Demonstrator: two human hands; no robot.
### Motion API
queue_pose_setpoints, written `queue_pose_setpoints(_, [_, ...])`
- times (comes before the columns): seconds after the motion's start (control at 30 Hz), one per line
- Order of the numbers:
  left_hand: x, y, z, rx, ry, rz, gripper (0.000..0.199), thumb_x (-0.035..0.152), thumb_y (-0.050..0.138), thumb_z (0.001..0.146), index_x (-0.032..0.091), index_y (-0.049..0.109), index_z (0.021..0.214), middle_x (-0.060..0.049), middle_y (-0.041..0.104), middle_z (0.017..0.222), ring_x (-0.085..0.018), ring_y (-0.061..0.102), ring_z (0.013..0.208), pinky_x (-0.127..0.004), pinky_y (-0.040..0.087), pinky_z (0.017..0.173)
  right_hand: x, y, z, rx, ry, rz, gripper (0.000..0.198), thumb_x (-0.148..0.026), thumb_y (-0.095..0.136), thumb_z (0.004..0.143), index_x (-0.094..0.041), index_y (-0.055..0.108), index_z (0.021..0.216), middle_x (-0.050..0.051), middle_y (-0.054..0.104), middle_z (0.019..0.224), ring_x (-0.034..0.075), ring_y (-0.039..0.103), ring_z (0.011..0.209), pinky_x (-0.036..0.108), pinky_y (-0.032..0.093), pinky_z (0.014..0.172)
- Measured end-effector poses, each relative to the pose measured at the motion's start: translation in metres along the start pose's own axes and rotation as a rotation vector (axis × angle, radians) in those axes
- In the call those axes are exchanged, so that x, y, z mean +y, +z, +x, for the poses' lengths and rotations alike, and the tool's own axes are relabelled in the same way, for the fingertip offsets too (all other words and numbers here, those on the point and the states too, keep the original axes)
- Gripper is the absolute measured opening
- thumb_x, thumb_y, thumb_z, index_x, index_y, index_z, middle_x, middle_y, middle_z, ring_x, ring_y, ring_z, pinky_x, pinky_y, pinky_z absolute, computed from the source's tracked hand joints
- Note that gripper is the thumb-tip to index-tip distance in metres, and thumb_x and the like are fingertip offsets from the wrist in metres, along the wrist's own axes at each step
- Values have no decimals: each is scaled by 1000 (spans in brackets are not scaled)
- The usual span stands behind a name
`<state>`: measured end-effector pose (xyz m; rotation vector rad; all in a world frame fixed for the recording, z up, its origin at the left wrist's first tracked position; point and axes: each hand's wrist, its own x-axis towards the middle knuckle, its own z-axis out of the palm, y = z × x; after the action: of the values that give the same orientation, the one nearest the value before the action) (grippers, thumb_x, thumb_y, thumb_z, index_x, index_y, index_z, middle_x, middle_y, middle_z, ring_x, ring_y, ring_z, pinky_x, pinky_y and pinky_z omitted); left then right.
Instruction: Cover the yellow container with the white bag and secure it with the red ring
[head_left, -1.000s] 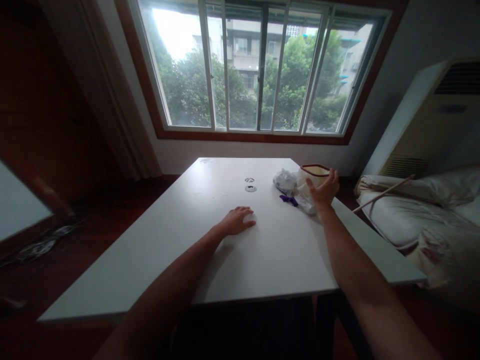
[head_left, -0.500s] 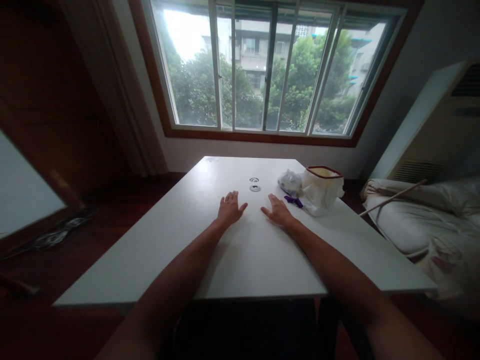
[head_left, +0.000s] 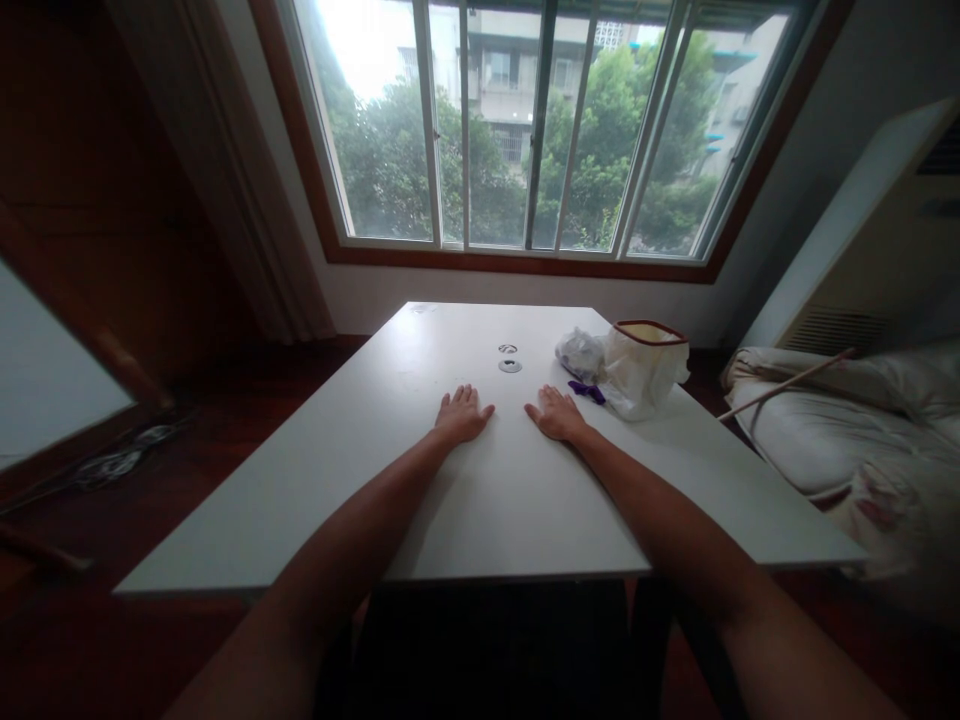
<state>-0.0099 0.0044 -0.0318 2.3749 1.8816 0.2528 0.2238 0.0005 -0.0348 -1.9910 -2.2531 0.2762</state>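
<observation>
My left hand [head_left: 463, 414] lies palm down on the white table [head_left: 337, 480], fingers stretched out and thumb pointing inward. Across a small gap, my right hand [head_left: 556, 412] rests the same way, flat and holding nothing. Just beyond its fingers is a small purple thing [head_left: 586, 391], perhaps cloth or ribbon. Behind that sit a crumpled clear plastic bag [head_left: 580, 353] and a bin [head_left: 645, 370] with a brown rim, covered in a whitish plastic liner. Ahead of both hands, a round grommet [head_left: 510, 366] is set in the tabletop, with a second round piece [head_left: 508, 349] behind it.
A wide sliding window [head_left: 495, 140] fills the far wall. On the right are a cloth-covered sofa [head_left: 795, 430] with a stick [head_left: 787, 384] across it and a tall air conditioner [head_left: 847, 250]. Cables [head_left: 124, 460] lie on the floor at left.
The view has tipped down slightly, so the window and table sit a little higher in the picture. Both hands stay flat on the table, nearly in place.
</observation>
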Motion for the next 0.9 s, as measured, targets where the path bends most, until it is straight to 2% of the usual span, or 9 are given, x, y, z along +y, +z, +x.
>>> queue_pose_setpoints(0.77, [-2,1,1,-4,-11,-15,73,59,25,95,12,32,150,-17,21,161,-29,15,151,-52,13,121,-4,0,-2,17,-8,22,78,-60,25,97,-5,25,153,16,17,163,26,14,151,46,9,122])
queue_pose_setpoints(0.83, [-2,-1,-1,31,-8,-41,72,58,31,95,13,30,151,-17,22,161,-30,18,151,-53,15,121,-4,-8,-4,59,-41,38,77,-59,32,96,-5,31,151,17,23,161,27,20,150,44,13,121])
queue_pose_setpoints(0.9, [-1,-5,-4,105,39,-91,72,55,40,93,16,27,152,-15,22,162,-30,22,150,-50,21,120,2,-26,-6,207,-93,59,74,-56,42,93,-6,39,147,17,30,159,27,27,147,38,20,120])
